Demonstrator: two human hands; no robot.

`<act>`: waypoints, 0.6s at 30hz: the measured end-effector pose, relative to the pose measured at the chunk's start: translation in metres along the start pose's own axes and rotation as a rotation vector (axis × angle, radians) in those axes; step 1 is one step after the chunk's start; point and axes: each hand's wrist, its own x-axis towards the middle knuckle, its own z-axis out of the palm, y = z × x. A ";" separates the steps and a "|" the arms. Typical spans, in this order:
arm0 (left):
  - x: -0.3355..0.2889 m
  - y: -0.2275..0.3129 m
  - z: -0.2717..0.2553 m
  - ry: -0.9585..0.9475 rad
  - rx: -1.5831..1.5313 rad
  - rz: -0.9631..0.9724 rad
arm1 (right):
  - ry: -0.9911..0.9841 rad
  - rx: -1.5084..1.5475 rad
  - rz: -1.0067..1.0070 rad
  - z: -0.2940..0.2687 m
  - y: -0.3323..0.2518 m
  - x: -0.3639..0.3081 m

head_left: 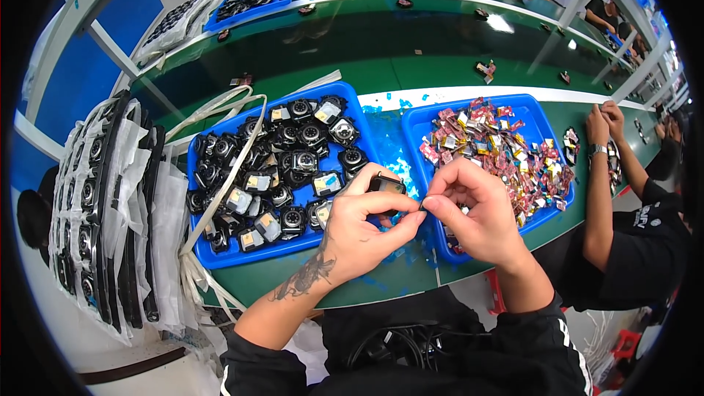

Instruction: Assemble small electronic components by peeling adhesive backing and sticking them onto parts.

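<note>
My left hand (367, 220) is curled round a dark smartwatch case (387, 185), which shows above its fingers between the two trays. Close against it, my right hand (473, 209) is closed in a pinch. Its thumb and forefinger meet my left thumb tip, and whatever small piece lies between them is too small to name. A blue tray (202, 243) on the left holds many black watch cases (304, 136), some with pale squares on them. Under and beyond my right hand, another blue tray (546, 114) is heaped with small red circuit boards with silvery and yellow parts (506, 150).
Blue film scraps (396, 158) litter the green table between the trays. White straps (220, 209) hang across the left tray. Stacked trays of watch cases in plastic (95, 205) stand at far left. A green conveyor belt (352, 51) carries scattered parts. A co-worker (623, 227) sits at right.
</note>
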 end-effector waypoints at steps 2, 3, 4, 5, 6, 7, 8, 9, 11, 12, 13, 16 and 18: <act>0.000 -0.001 0.000 0.008 0.002 0.004 | 0.010 -0.017 -0.020 0.001 0.000 0.000; 0.000 -0.004 0.001 0.007 0.005 0.010 | 0.021 -0.035 -0.041 0.002 0.000 0.000; 0.000 -0.006 0.001 0.006 0.009 0.017 | 0.021 -0.034 -0.040 0.003 0.000 0.000; 0.000 -0.005 0.000 0.006 0.009 0.017 | 0.033 -0.064 -0.050 0.003 -0.001 0.001; 0.000 -0.005 0.000 0.006 0.013 0.016 | 0.046 -0.093 -0.061 0.004 -0.001 0.001; 0.001 -0.004 0.000 0.006 0.016 0.016 | 0.046 -0.093 -0.060 0.005 -0.001 0.002; 0.001 -0.002 0.000 0.006 0.016 0.016 | 0.057 -0.228 -0.158 0.006 0.000 0.003; 0.001 0.000 0.001 0.020 0.004 -0.020 | 0.067 -0.363 -0.256 0.007 0.002 0.004; 0.000 0.001 0.001 0.034 -0.008 -0.056 | 0.061 -0.357 -0.244 0.008 0.004 0.003; 0.000 0.000 0.001 0.029 -0.013 -0.056 | 0.054 -0.352 -0.232 0.008 0.005 0.002; 0.000 -0.001 0.001 0.026 -0.018 -0.055 | 0.054 -0.351 -0.233 0.008 0.006 0.003; 0.000 -0.001 0.001 0.020 -0.018 -0.052 | 0.055 -0.388 -0.261 0.008 0.007 0.002; 0.000 -0.001 0.002 0.020 -0.014 -0.054 | 0.110 -0.181 -0.119 0.010 0.005 0.002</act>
